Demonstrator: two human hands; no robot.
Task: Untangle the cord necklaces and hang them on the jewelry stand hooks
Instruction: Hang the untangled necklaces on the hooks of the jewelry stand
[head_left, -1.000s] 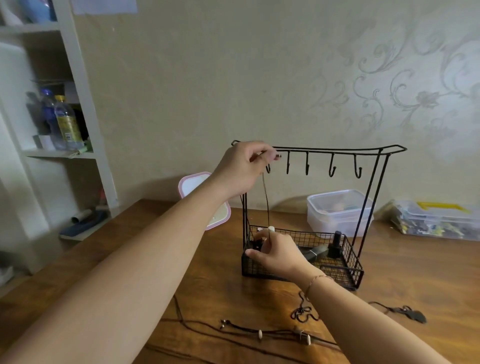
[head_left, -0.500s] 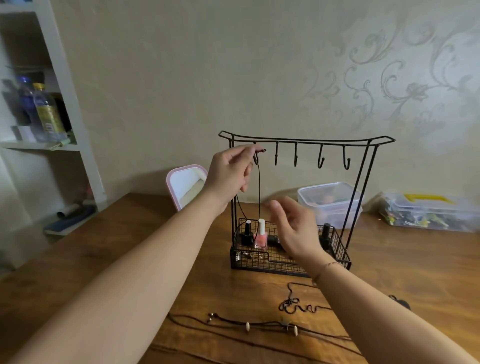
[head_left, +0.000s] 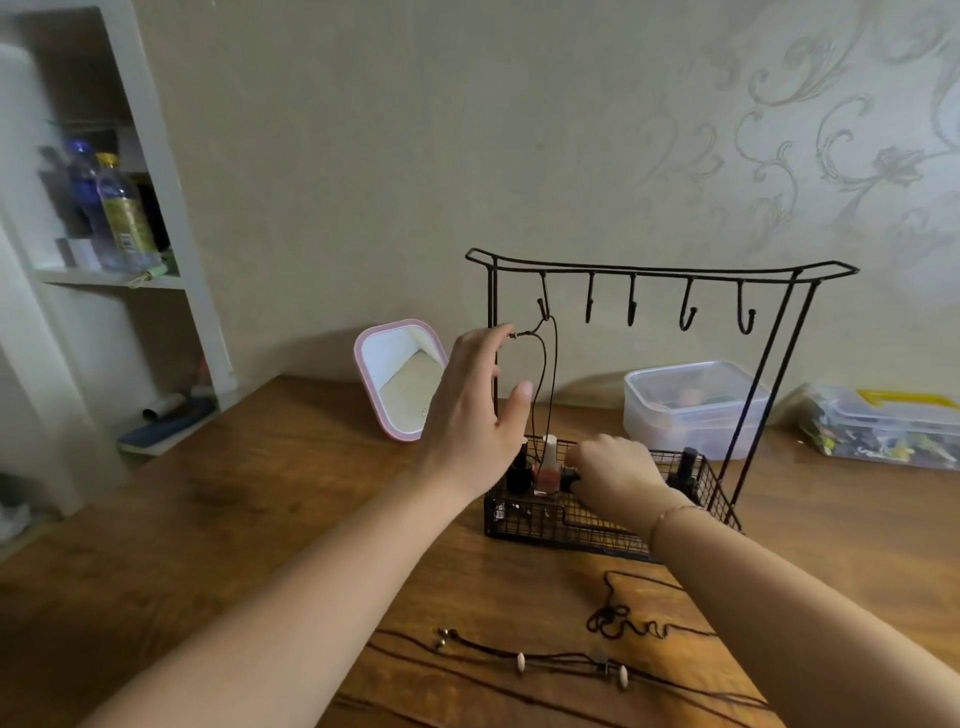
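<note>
Wooden table (head_left: 260, 519), pink mirror (head_left: 402, 379) behind left hand (head_left: 470, 415)

black jewelry stand (head_left: 660, 270) | pink-framed mirror (head_left: 400, 379) | brown wooden table (head_left: 260, 519) | scroll-patterned wallpaper (head_left: 831, 130)

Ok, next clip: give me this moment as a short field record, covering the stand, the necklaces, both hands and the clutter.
stand: black wire jewelry stand, five hooks, basket base
hung: one cord necklace on the leftmost hook
left hand: left hand open, fingertip at the cord's end bead
right hand: right hand reaching into the basket; grip hidden
basket contents: pink nail polish bottle, dark bottles
still on table: beaded cord necklaces, knotted cord
behind: pink mirror, clear tub
</note>
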